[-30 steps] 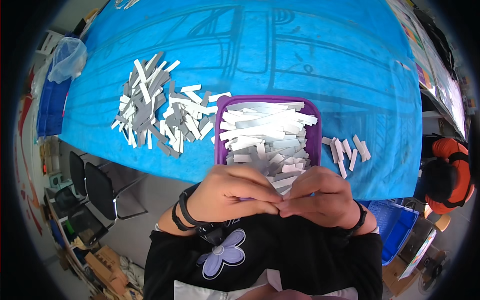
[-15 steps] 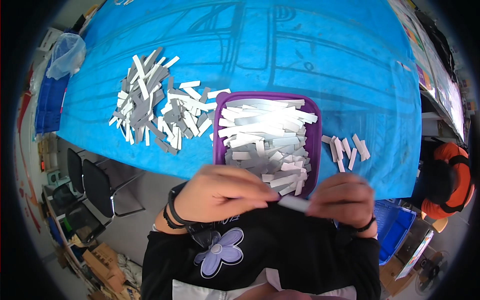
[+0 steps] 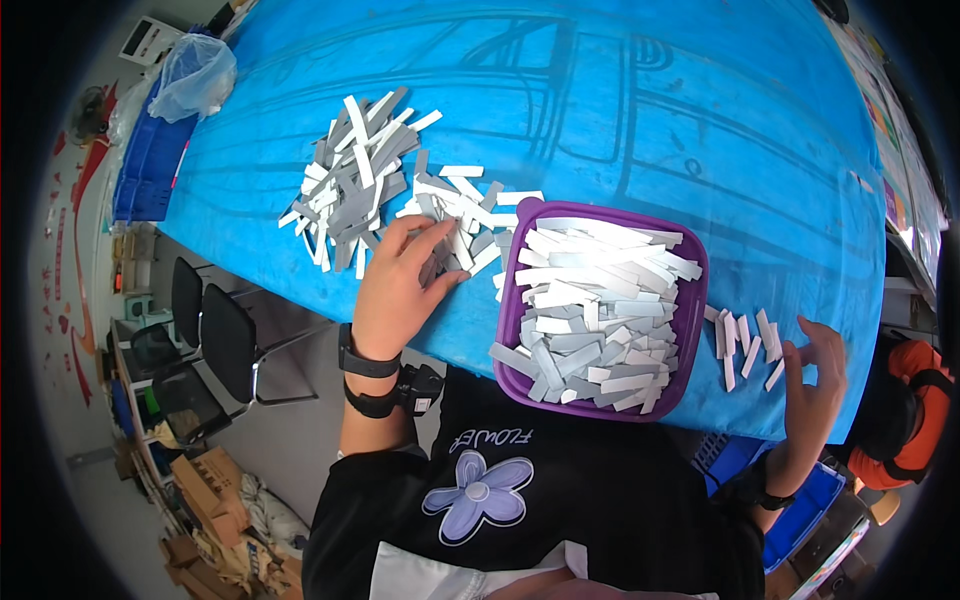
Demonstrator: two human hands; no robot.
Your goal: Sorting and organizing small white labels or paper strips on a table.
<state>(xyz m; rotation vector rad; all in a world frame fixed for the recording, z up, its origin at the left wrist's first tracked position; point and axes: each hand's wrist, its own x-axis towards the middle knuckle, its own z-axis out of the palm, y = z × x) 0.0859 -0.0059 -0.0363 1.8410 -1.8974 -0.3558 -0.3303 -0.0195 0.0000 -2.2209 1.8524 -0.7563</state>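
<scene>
My left hand (image 3: pixel 393 295) reaches with spread, curved fingers to the near edge of a loose pile of white and grey strips (image 3: pixel 352 190); the fingertips touch the strips. On the far right, my right hand (image 3: pixel 815 375) is held with thumb and fingers apart beside a small group of pale strips (image 3: pixel 742 340). Between the hands sits a purple square tray (image 3: pixel 697 330), filled with white and grey strips (image 3: pixel 600 300). One grey strip juts over its left wall. Nothing shows gripped in either hand.
A blue cloth (image 3: pixel 750 130) with darker line marks covers the table. Blue crates stand at its left end (image 3: pixel 150 175) and below its right edge (image 3: pixel 805 515). Black chairs (image 3: pixel 230 345) are at the left. A person in orange (image 3: pixel 915 415) is at the far right.
The hands have parted from a strip held between them over the tray's near edge. My left hand went to the pile, my right hand to the small group. The view has shifted.
</scene>
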